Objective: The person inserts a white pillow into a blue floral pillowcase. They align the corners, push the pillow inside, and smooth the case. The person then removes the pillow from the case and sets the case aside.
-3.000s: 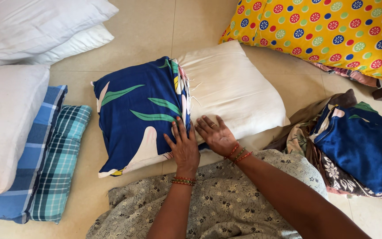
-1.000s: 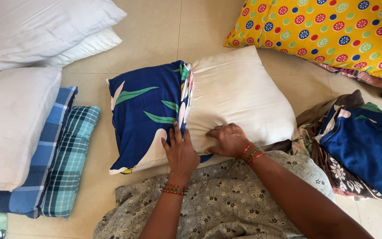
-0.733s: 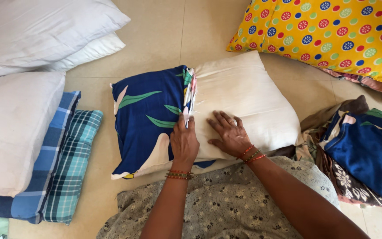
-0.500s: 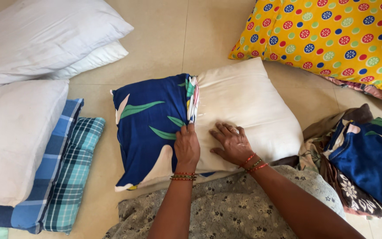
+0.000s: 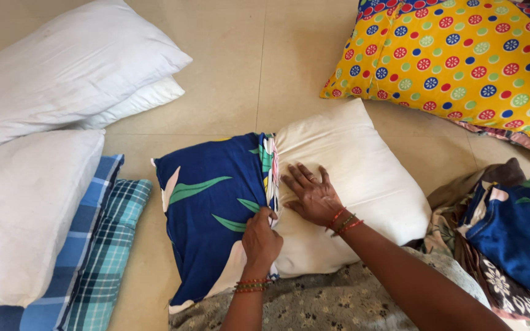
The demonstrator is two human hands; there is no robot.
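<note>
Around the work, on the tiled floor point(image 5: 228, 73), lie two white pillows point(image 5: 62, 79) stacked at the upper left, a third white pillow point(image 5: 23, 208) below them resting on blue and teal checked covers point(image 5: 102, 245), a yellow pillow with coloured dots point(image 5: 461, 61) at the upper right, and a heap of blue and patterned fabric point(image 5: 510, 239) at the right edge. None of these touches the middle pillow; the floor between them is bare.

The cream pillow point(image 5: 351, 184) lies on the floor just in front of the person, half inside a dark blue pillowcase point(image 5: 210, 208) printed with green leaves and pale patches. The case covers the left half, and its open edge is bunched in a ridge across the middle.

The left hand point(image 5: 261, 241) is closed, pinching that bunched edge of the case. The right hand point(image 5: 311, 195) lies flat on the bare pillow, fingers spread, holding nothing. Both wrists carry bangles.

The pillow's near edge is hidden behind the arms and a grey patterned garment point(image 5: 338, 303); the fabric heap and checked covers are cut off by the frame
</note>
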